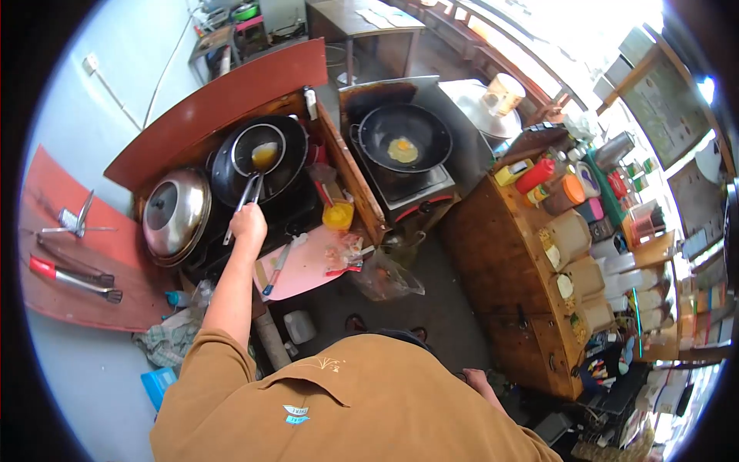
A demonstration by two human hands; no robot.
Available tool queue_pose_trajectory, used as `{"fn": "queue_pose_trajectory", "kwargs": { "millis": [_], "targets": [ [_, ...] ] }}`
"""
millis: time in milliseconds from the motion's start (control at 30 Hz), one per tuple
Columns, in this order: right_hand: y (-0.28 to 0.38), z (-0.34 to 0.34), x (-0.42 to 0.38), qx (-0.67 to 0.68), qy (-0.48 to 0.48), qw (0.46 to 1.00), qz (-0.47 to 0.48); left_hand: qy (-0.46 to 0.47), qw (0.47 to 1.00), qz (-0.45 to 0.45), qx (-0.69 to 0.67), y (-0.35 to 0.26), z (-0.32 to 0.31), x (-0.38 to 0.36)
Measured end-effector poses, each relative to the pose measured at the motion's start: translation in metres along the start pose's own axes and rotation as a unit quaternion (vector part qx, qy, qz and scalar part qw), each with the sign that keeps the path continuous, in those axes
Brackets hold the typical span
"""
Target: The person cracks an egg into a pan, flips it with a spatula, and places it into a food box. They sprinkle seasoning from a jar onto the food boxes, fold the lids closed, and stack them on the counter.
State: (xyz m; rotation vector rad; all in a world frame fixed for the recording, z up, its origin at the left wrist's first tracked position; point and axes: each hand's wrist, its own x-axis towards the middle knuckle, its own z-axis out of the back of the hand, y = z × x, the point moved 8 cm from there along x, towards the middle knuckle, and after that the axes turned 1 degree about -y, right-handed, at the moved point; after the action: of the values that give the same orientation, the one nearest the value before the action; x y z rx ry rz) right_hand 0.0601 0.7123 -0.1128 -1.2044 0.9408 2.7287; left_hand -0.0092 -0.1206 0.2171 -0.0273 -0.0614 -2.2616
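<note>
My left hand [249, 223] is closed around the metal handle of a round utensil [259, 127] with a thin pale rim, held over a dark wok [295, 165]. Something yellow [265, 156] shows inside that rim; I cannot tell whether the utensil is a small pan or a strainer. On the burner to the right, an egg [402, 150] with a bright yolk lies in a second wok [372, 138]. My right hand [482, 384] hangs low beside my waist, its fingers mostly hidden.
A lidded silver pot [175, 212] stands left of the first wok. Nearer me, a knife [279, 268] rests on a pink board [308, 269], by a yellow-filled container [338, 215]. At right, a wooden cabinet [493, 269] carries bottles and open food boxes [583, 285].
</note>
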Motion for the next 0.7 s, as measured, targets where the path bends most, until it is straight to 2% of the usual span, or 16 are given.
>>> {"fn": "queue_pose_trajectory", "kwargs": {
  "millis": [67,100,167,200,233,267,300,333,367,400,467,533,600,667,700],
  "targets": [
    [0.029,0.009,-0.036,0.109,-0.011,0.986,-0.124,0.014,0.999,0.001,-0.049,-0.002,0.016,0.002],
    [0.018,0.004,-0.035,0.114,-0.014,0.985,-0.13,0.01,0.997,0.023,-0.078,0.004,0.022,0.007],
    [-0.051,-0.022,-0.022,0.323,-0.044,0.923,-0.205,0.007,0.986,0.057,-0.155,0.027,0.024,0.029],
    [-0.042,-0.021,-0.035,0.33,-0.047,0.919,-0.21,-0.021,0.98,-0.03,-0.195,0.049,-0.002,0.06],
    [-0.03,-0.01,-0.047,0.317,-0.07,0.92,-0.221,0.072,0.901,0.041,-0.425,0.056,0.012,0.048],
    [-0.008,0.004,-0.058,0.307,-0.096,0.918,-0.234,0.11,0.774,0.084,-0.617,0.066,-0.002,0.055],
    [-0.003,0.006,-0.064,0.299,-0.096,0.918,-0.242,0.136,0.685,0.096,-0.709,0.073,-0.005,0.062],
    [-0.003,0.007,-0.071,0.296,-0.099,0.916,-0.252,0.164,0.633,0.11,-0.749,0.08,-0.006,0.067],
    [-0.006,0.005,-0.076,0.313,-0.097,0.91,-0.256,0.212,0.552,0.042,-0.805,0.08,-0.002,0.067],
    [-0.013,0.0,-0.077,0.33,-0.097,0.903,-0.258,0.251,0.491,0.01,-0.834,0.087,-0.009,0.073],
    [-0.032,-0.013,-0.074,0.327,-0.072,0.906,-0.258,0.225,0.436,0.069,-0.868,0.097,-0.015,0.07],
    [-0.038,-0.014,-0.077,0.352,-0.07,0.894,-0.267,0.239,0.413,0.003,-0.879,0.081,-0.001,0.052],
    [-0.045,-0.014,-0.078,0.363,-0.063,0.889,-0.272,0.213,0.452,0.02,-0.866,0.066,0.008,0.031],
    [-0.061,-0.012,-0.065,0.29,-0.046,0.921,-0.258,0.221,0.465,0.018,-0.857,0.047,0.01,0.018],
    [-0.064,-0.008,-0.065,0.298,-0.05,0.917,-0.261,0.232,0.473,0.029,-0.85,0.037,0.009,0.014]
  ]
}}
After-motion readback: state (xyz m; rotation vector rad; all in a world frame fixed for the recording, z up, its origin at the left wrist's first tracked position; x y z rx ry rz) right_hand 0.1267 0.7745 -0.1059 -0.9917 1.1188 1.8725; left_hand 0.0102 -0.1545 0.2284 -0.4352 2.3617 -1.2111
